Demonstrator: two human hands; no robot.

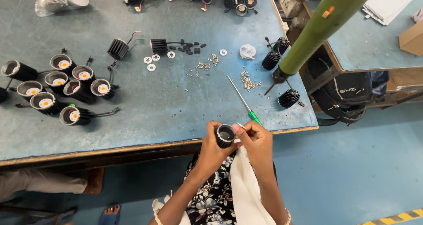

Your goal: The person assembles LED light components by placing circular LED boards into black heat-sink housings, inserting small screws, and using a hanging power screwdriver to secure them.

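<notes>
While the left hand [211,141] wraps around a black lamp housing [225,135] just off the near edge of the table [145,106], the right hand [255,141] pinches its rim. A green-handled screwdriver [245,101] lies nearby, beside scattered screws [247,80].

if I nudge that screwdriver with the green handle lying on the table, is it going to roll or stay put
The screwdriver would probably roll sideways: its shaft looks thin and round, and it lies flat. It looks stiff and light, so easy to lift. Its handle end sits near the table edge, so a push might send it off.
</notes>
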